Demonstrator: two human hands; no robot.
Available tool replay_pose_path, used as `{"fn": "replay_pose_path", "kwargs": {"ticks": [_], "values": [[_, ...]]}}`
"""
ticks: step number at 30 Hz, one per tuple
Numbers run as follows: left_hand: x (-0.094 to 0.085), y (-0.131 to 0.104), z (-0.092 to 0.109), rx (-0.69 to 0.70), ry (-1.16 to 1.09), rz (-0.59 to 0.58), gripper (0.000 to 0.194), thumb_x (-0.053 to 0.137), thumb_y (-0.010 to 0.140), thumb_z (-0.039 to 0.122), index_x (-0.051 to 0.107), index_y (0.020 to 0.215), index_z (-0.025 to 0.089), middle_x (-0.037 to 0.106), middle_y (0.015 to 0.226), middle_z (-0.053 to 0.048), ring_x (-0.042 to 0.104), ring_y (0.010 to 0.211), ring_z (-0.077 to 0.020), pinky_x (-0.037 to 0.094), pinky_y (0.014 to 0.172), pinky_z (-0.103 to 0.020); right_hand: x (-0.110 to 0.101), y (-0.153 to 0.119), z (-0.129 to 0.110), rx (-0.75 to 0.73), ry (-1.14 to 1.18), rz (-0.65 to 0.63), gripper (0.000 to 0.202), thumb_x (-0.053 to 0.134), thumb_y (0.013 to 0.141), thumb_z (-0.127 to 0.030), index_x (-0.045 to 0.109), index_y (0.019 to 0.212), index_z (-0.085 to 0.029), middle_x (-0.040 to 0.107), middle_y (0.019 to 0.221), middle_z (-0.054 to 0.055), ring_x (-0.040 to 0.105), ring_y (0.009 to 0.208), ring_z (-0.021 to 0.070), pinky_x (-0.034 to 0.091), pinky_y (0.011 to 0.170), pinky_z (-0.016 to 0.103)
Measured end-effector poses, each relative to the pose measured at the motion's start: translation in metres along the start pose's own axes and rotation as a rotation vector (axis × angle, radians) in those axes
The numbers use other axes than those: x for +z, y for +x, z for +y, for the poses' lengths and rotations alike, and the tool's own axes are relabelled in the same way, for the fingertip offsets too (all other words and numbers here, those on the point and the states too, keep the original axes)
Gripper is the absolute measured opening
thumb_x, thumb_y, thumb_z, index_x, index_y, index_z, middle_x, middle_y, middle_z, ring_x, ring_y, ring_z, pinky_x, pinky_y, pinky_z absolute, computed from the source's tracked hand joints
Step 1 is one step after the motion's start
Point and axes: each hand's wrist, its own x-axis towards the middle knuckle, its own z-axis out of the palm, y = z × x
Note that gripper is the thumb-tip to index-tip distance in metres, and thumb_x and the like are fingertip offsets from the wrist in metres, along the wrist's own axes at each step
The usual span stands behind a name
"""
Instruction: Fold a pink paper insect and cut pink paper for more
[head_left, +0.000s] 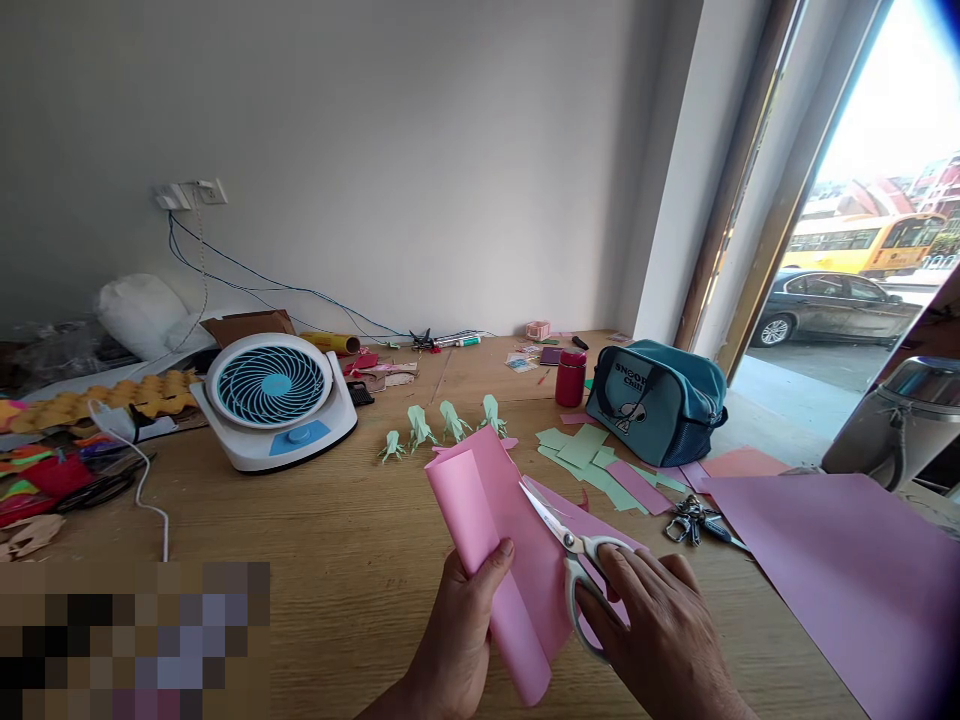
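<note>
A: Where is the working piece, and how is it held?

B: The pink paper (517, 565) occupies the lower centre of the frame, raised at a tilt above the wooden table (337, 590). Its left side is curled into a loose roll. The left hand (457, 625) pinches this roll, thumb on the near face, fingers curled beneath.

A: And the opposite side?

B: The right hand (667, 620), lower right of centre, is closed around the handles of the scissors (571, 543), with fingers through the loops. The loops stand apart; the blades point toward the upper left and meet the paper. How widely they part cannot be told with certainty.

A: What makes for a clean cut here?

B: Even tension, in my judgement. The left grip should steady the roll without creasing it, the thumb remaining to the left of the blade line. Long, unhurried strokes would suit the sheet better than short snips, and turning the paper to meet the blades should leave a smoother edge than twisting the wrist.

A: Is anything close by to be avoided?

B: Yes. The green paper figures (454, 422) stand just beyond the roll's upper end, near the centre; green slips (585, 447) lie right of centre. A lifted sheet should clear both.
</note>
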Motion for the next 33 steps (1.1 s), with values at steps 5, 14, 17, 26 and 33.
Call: {"fn": "replay_pose_path", "kwargs": {"ticks": [5, 14, 17, 26, 33], "values": [[-0.0007, -0.0010, -0.0012, 0.010, 0.001, -0.010, 0.035, 0.080, 0.073, 0.037, 0.065, 0.096, 0.016, 0.069, 0.089, -0.005, 0.061, 0.078, -0.0168, 0.048, 0.070, -0.027, 0.0000, -0.0012, 0.0010, -0.007, -0.003, 0.006, 0.027, 0.044, 0.099, -0.033, 0.053, 0.076, -0.021, 0.059, 0.063, -0.001, 0.048, 0.054, 0.0127, 0.026, 0.065, 0.032], [0.0015, 0.0004, 0.0024, 0.007, 0.005, 0.002, 0.034, 0.083, 0.068, 0.038, 0.067, 0.089, 0.018, 0.068, 0.084, -0.004, 0.060, 0.078, -0.0179, 0.049, 0.069, -0.027, 0.0030, -0.0025, 0.0022, -0.002, -0.009, 0.015, 0.024, 0.046, 0.098, -0.031, 0.053, 0.078, -0.020, 0.056, 0.061, -0.003, 0.046, 0.053, 0.0125, 0.026, 0.065, 0.031], [0.0013, 0.0007, 0.0016, 0.016, 0.010, -0.011, 0.034, 0.082, 0.068, 0.039, 0.067, 0.090, 0.017, 0.069, 0.084, -0.004, 0.060, 0.078, -0.0181, 0.049, 0.070, -0.027, 0.0037, -0.0034, 0.0029, 0.017, 0.001, -0.015, 0.024, 0.046, 0.098, -0.033, 0.053, 0.079, -0.020, 0.058, 0.065, -0.002, 0.048, 0.055, 0.0132, 0.026, 0.066, 0.032], [-0.0006, 0.0013, -0.0004, 0.034, 0.052, -0.045, 0.036, 0.080, 0.070, 0.041, 0.068, 0.092, 0.016, 0.070, 0.087, -0.006, 0.060, 0.081, -0.0198, 0.048, 0.073, -0.029, 0.0036, -0.0040, 0.0021, 0.031, 0.015, -0.040, 0.024, 0.047, 0.097, -0.036, 0.055, 0.081, -0.020, 0.062, 0.070, 0.001, 0.050, 0.059, 0.0144, 0.027, 0.067, 0.033], [-0.0023, 0.0023, -0.0040, 0.032, 0.076, -0.059, 0.033, 0.079, 0.073, 0.041, 0.068, 0.090, 0.016, 0.069, 0.083, -0.005, 0.059, 0.077, -0.0181, 0.047, 0.072, -0.028, 0.0033, -0.0031, 0.0022, 0.020, 0.003, -0.028, 0.024, 0.048, 0.097, -0.035, 0.054, 0.079, -0.020, 0.062, 0.070, 0.000, 0.048, 0.057, 0.0137, 0.027, 0.067, 0.033]]}}
